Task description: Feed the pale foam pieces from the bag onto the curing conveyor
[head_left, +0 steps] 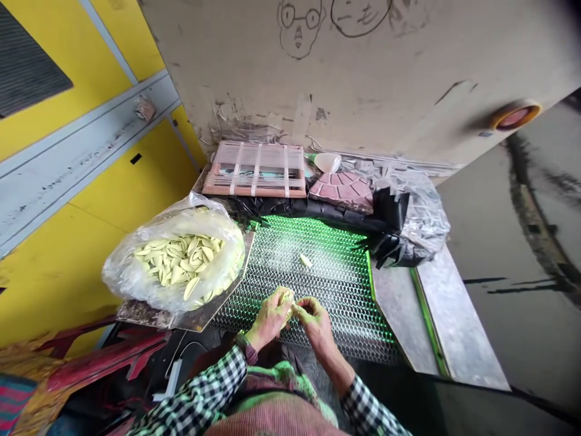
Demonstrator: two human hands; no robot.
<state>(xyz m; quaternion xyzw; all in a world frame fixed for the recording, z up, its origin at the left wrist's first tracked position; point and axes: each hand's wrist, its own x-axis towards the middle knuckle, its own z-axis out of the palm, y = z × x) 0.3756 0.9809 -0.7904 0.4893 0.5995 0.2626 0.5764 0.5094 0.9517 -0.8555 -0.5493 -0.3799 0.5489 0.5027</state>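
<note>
Cupping a small clutch of pale yellow-green pieces (285, 297), the left hand (271, 316) is curling its fingers round them over the metal mesh belt (349, 290); the right hand (315, 321) is pressing thumb and forefinger together at the clutch's edge, pinching what appears to be 1 piece, though the fingers are hiding most of it; 1 loose piece (305, 261) is lying on the mesh just beyond the hands; to the left, a clear plastic bag (122, 272) is gaping, holding a heap of similar pieces (181, 260); at the belt's far end, where the mesh is shining green, a pink fan-shaped slab (342, 189) is resting beside a brown-edged frame (256, 172) crossed by 3 pale strips; farther right, a red button (517, 118) is jutting from the beige panel (385, 79).
</note>
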